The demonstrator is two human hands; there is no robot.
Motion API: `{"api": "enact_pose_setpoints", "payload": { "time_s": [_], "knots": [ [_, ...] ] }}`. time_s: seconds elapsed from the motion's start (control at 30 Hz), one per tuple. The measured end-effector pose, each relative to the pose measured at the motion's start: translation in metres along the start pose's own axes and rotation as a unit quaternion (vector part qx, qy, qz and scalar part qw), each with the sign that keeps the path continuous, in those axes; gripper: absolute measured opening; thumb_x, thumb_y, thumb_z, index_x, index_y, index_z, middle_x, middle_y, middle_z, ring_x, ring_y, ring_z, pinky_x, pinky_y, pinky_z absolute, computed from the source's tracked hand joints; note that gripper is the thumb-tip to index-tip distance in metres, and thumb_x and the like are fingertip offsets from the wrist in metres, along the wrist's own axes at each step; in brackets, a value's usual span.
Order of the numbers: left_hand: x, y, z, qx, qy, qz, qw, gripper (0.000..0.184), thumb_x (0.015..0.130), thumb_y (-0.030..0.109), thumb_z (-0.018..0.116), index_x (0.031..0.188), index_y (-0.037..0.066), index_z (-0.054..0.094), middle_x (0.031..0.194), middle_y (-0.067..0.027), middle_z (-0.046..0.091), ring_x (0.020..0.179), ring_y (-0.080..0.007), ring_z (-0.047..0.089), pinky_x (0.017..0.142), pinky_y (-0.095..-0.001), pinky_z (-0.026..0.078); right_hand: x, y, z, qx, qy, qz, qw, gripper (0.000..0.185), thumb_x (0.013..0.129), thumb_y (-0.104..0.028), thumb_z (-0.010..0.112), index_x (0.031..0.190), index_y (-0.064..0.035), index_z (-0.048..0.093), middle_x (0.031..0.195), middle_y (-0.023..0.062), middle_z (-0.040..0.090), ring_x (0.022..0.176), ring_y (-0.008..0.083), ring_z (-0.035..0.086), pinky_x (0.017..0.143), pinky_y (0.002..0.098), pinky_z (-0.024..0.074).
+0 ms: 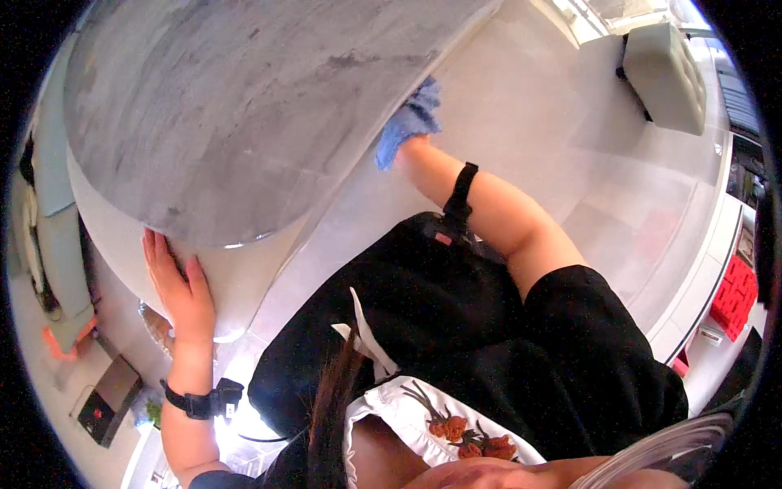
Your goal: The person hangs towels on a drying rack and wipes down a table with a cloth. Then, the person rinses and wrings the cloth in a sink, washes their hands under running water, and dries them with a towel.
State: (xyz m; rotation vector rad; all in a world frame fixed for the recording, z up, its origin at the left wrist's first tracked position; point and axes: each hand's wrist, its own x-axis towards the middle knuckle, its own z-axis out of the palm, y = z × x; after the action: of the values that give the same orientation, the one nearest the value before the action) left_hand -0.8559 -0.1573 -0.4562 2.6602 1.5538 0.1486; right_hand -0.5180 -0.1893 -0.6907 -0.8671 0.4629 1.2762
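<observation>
A grey, marbled table top with a rounded end fills the upper left, above a pale, smooth side or base. My left hand lies against that pale part just below the top's rim, fingers stretched out and thumb apart, holding nothing. Farther along the table's right edge, my right hand is on a blue cloth, pressed to the side under the rim. The cloth covers most of its fingers. Each forearm wears a black strap.
A grey padded stool stands on the pale tiled floor at upper right. A red basket-like item sits on a white shelf at far right. At lower left is a dark box.
</observation>
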Motion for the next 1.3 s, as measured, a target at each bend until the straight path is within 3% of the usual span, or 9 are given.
{"api": "enact_pose_setpoints", "payload": {
  "time_s": [0.3, 0.43, 0.53, 0.6, 0.97, 1.07, 1.13, 1.23, 1.3],
  "knots": [
    [0.005, 0.004, 0.004, -0.008, 0.014, 0.032, 0.999, 0.054, 0.089, 0.016, 0.046, 0.139, -0.002, 0.033, 0.146, -0.022, 0.031, 0.136, -0.0402, 0.025, 0.111, -0.0461, 0.02, -0.034, 0.079, -0.046, -0.136, -0.046, 0.131, 0.981, 0.043, 0.09, -0.04, 0.042, 0.122, -0.0135, 0.052, 0.122, 0.0068, 0.057, 0.111, 0.0244, 0.053, 0.092, 0.0392, 0.0431],
    [0.005, 0.005, 0.0, -0.009, 0.012, 0.02, 1.0, 0.055, 0.089, 0.017, 0.047, 0.138, -0.003, 0.033, 0.145, -0.0219, 0.032, 0.136, -0.0397, 0.026, 0.111, -0.0456, 0.021, -0.008, 0.033, -0.036, -0.287, -0.077, -0.07, 0.952, 0.042, 0.089, -0.039, 0.043, 0.121, -0.0136, 0.052, 0.121, 0.0069, 0.058, 0.11, 0.0243, 0.053, 0.092, 0.0392, 0.0433],
    [0.002, 0.002, -0.003, -0.027, 0.014, 0.014, 0.999, 0.055, 0.088, 0.016, 0.048, 0.138, -0.003, 0.034, 0.145, -0.0219, 0.032, 0.136, -0.039, 0.026, 0.111, -0.045, 0.022, 0.027, -0.015, -0.027, -0.445, -0.06, -0.292, 0.844, 0.041, 0.088, -0.039, 0.045, 0.12, -0.0137, 0.052, 0.12, 0.007, 0.058, 0.11, 0.0242, 0.053, 0.091, 0.0392, 0.0435],
    [-0.001, 0.001, -0.002, -0.037, 0.018, 0.014, 0.999, 0.055, 0.088, 0.016, 0.048, 0.137, -0.003, 0.034, 0.145, -0.022, 0.032, 0.136, -0.0385, 0.027, 0.111, -0.0446, 0.022, 0.05, -0.039, -0.023, -0.523, -0.045, -0.365, 0.769, 0.041, 0.088, -0.038, 0.045, 0.12, -0.0137, 0.052, 0.119, 0.007, 0.058, 0.109, 0.0242, 0.053, 0.091, 0.0392, 0.0437],
    [0.005, 0.012, -0.005, -0.04, 0.049, 0.012, 0.998, 0.053, 0.088, 0.021, 0.051, 0.135, -0.001, 0.04, 0.143, -0.022, 0.036, 0.133, -0.0378, 0.033, 0.109, -0.0432, 0.026, 0.038, 0.011, -0.064, -0.696, -0.146, -0.303, 0.634, 0.039, 0.085, -0.036, 0.049, 0.117, -0.014, 0.053, 0.115, 0.0072, 0.059, 0.106, 0.0239, 0.055, 0.088, 0.0393, 0.0445],
    [0.009, 0.018, -0.004, -0.006, 0.058, 0.024, 0.998, 0.052, 0.092, 0.023, 0.047, 0.137, 0.0, 0.038, 0.144, -0.0209, 0.034, 0.134, -0.0354, 0.033, 0.11, -0.0404, 0.025, 0.019, 0.023, -0.084, -0.716, -0.192, -0.217, 0.635, 0.039, 0.084, -0.035, 0.051, 0.117, -0.0141, 0.053, 0.114, 0.0073, 0.06, 0.105, 0.0238, 0.055, 0.088, 0.0393, 0.0447],
    [0.01, 0.019, 0.002, -0.01, 0.087, 0.02, 0.996, 0.051, 0.09, 0.026, 0.05, 0.135, 0.003, 0.042, 0.143, -0.0197, 0.037, 0.133, -0.0356, 0.034, 0.11, -0.0416, 0.026, 0.016, 0.027, -0.088, -0.711, -0.209, -0.138, 0.657, 0.032, 0.083, -0.032, 0.052, 0.109, -0.0136, 0.054, 0.103, 0.0072, 0.06, 0.094, 0.024, 0.057, 0.079, 0.0408, 0.046],
    [0.013, 0.022, 0.006, -0.018, 0.133, 0.03, 0.99, 0.049, 0.088, 0.029, 0.055, 0.13, 0.005, 0.048, 0.137, -0.0188, 0.044, 0.129, -0.036, 0.039, 0.106, -0.0421, 0.032, 0.022, 0.045, -0.103, -0.461, -0.229, -0.009, 0.857, 0.017, 0.088, -0.025, 0.048, 0.095, -0.0124, 0.058, 0.084, 0.0071, 0.06, 0.073, 0.0256, 0.059, 0.062, 0.0428, 0.0487],
    [0.008, 0.015, 0.006, 0.002, 0.176, 0.043, 0.984, 0.043, 0.088, 0.024, 0.057, 0.126, 0.006, 0.052, 0.129, -0.0177, 0.052, 0.122, -0.0344, 0.047, 0.102, -0.0391, 0.038, 0.014, 0.044, -0.094, -0.358, -0.175, 0.082, 0.914, 0.016, 0.09, -0.024, 0.047, 0.094, -0.0123, 0.058, 0.08, 0.007, 0.06, 0.069, 0.0257, 0.06, 0.06, 0.0428, 0.0497]
  ]
}}
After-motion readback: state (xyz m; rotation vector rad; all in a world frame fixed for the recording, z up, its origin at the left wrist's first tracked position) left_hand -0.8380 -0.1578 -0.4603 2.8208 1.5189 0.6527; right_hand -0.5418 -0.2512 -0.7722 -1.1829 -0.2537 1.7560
